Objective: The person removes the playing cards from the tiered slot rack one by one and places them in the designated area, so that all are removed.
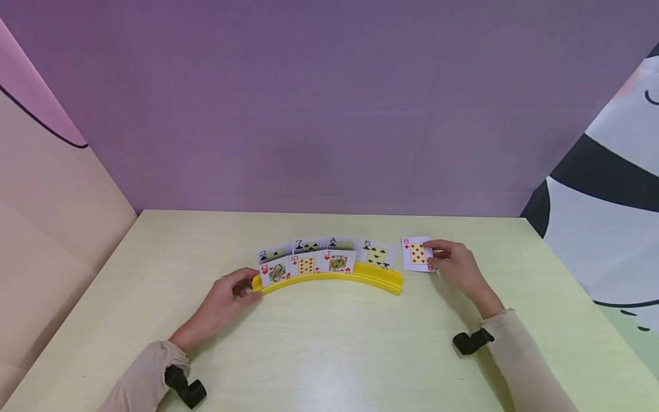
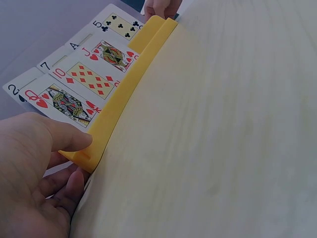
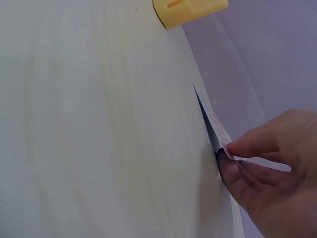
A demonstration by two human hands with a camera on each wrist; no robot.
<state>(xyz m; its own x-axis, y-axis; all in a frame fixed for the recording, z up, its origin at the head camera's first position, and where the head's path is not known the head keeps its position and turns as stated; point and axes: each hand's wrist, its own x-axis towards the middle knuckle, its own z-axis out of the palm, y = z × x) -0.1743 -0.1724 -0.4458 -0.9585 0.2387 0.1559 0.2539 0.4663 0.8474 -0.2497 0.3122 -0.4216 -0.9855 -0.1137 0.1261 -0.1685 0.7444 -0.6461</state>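
A curved yellow card holder point(image 1: 381, 277) stands on the table, its left end pinched between the thumb and fingers of my left hand point(image 1: 223, 300). Its front row carries the queen of hearts point(image 2: 64, 105), ten of diamonds point(image 2: 90, 80) and jack of hearts point(image 2: 113, 55). Behind them stand a two point(image 1: 273, 254), a seven point(image 1: 309, 246), an ace point(image 1: 340, 243) and the five of clubs point(image 1: 377, 254), partly covered except the five. Off the holder's right end, my right hand point(image 1: 458, 266) pinches the eight of diamonds point(image 1: 416, 253) by its right edge, face toward me.
The pale wooden table point(image 1: 329, 349) reaches back to a purple wall point(image 1: 329, 114). Patterned panels flank it, with a black-and-white figure point(image 1: 612, 171) at the right. Black wrist devices point(image 1: 186, 388) sit on both beige sleeves point(image 1: 525, 360).
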